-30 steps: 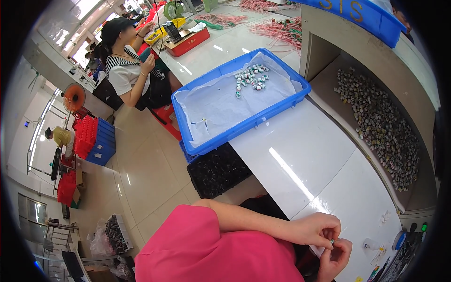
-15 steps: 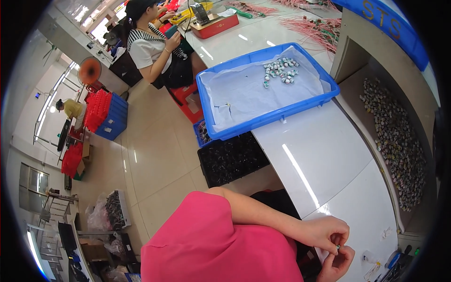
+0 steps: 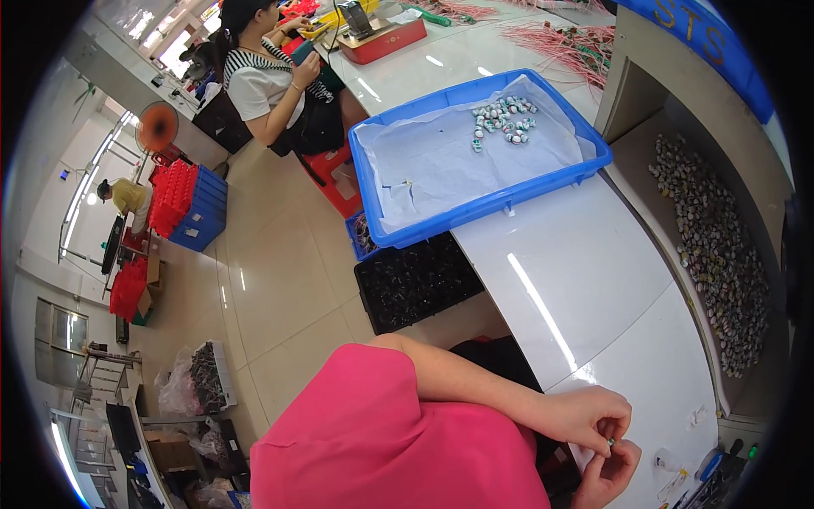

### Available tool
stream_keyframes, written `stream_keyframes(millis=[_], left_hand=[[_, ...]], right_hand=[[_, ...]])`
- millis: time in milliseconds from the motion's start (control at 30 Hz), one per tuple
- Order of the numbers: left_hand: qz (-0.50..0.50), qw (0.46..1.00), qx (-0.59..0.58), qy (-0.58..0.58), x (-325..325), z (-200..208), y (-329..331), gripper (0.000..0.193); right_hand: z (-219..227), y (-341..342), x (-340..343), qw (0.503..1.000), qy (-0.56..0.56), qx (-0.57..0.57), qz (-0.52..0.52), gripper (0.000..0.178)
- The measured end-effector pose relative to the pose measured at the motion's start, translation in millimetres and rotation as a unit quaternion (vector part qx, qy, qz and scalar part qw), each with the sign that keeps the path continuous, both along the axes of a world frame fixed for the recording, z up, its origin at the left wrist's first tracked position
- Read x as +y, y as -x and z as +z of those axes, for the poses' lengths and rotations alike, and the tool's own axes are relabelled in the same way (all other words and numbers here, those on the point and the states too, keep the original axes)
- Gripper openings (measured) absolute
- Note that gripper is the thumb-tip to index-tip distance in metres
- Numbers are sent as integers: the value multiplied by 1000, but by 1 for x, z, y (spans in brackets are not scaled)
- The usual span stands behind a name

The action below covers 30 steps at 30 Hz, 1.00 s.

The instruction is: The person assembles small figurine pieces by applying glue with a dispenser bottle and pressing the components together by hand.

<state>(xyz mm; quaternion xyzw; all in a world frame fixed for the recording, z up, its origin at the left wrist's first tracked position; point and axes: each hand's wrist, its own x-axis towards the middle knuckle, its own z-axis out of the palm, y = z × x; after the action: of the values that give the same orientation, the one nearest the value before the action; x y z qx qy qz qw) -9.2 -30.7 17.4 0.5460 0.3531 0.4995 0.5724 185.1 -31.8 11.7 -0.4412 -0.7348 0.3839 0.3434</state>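
At the lower right, over the white table's near edge, my left hand [image 3: 587,417] is closed in a pinch, thumb and index finger bent to their tips. Just below it my right hand [image 3: 612,475] is closed too, its fingertips meeting those of the left. Between the fingertips sits a tiny greenish part [image 3: 610,442], mostly hidden and too small to name. Farther up the table, a blue plastic tray [image 3: 475,222] lined with white sheet holds a cluster of small round white-and-green parts [image 3: 506,114] at its far right.
A shelf at right holds a heap of small round parts [image 3: 716,254]. Hand tools [image 3: 721,467] lie at the lower right corner. A black bin [image 3: 415,284] stands below the table's left edge. Bundles of pink wires [image 3: 564,51] lie at the back. A co-worker [image 3: 263,89] sits beyond the tray.
My view has shifted slightly, so the tray and far table sit a little higher and more left. Both hands keep their pinch on the tiny part, with barely any movement.
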Motion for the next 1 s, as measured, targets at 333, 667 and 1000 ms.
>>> stream_keyframes(millis=[333,667,1000], left_hand=[[-16,1000,-5,10,2,1,3,18],[-28,999,-21,25,3,1,2,18],[0,1000,-21,18,3,5,1,19]], right_hand=[[0,2,1,1000,8,17,-1,18],[-8,6,4,995,27,93,6,23],[-5,6,4,994,36,105,2,25]])
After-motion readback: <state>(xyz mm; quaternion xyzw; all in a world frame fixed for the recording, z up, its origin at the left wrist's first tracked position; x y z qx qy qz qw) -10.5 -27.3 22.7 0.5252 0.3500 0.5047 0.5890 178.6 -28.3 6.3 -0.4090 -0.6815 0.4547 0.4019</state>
